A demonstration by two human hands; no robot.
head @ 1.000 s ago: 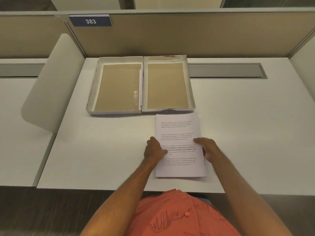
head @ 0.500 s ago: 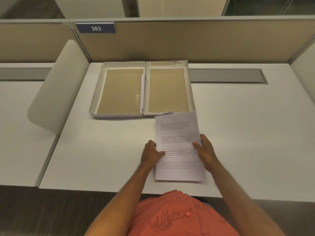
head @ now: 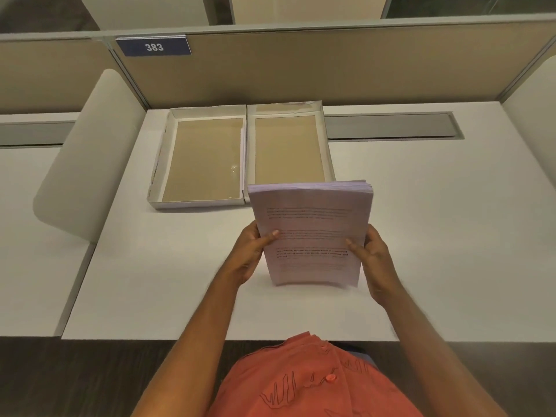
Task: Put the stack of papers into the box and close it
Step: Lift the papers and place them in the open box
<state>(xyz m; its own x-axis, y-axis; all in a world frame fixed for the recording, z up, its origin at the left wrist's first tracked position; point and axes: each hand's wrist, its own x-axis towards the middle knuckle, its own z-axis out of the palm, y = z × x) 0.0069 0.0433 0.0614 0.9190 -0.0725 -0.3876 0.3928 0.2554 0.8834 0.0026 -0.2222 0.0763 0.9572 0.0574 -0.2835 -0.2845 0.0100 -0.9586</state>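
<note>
A stack of printed papers (head: 310, 224) stands tilted upright, its lower edge on the white desk, its top edge level with the box's near wall. My left hand (head: 251, 251) grips its left edge and my right hand (head: 371, 251) its right edge, thumbs on the front page. Behind the papers lies the open box: a white tray (head: 204, 203) on the left and a joined second half (head: 326, 142) on the right, both with bare brown cardboard floors. The stack hides the right half's near wall.
The white desk (head: 436, 236) runs out to the right and toward me. A tan partition (head: 301, 64) with a blue "383" plate (head: 154, 47) closes the back. A grey cable slot (head: 391, 126) sits right of the box. A rounded white divider panel (head: 90, 152) stands left.
The stack lay flat on the desk under both hands. Now both hands have lifted its far end, so it stands nearly upright and closer to the box.
</note>
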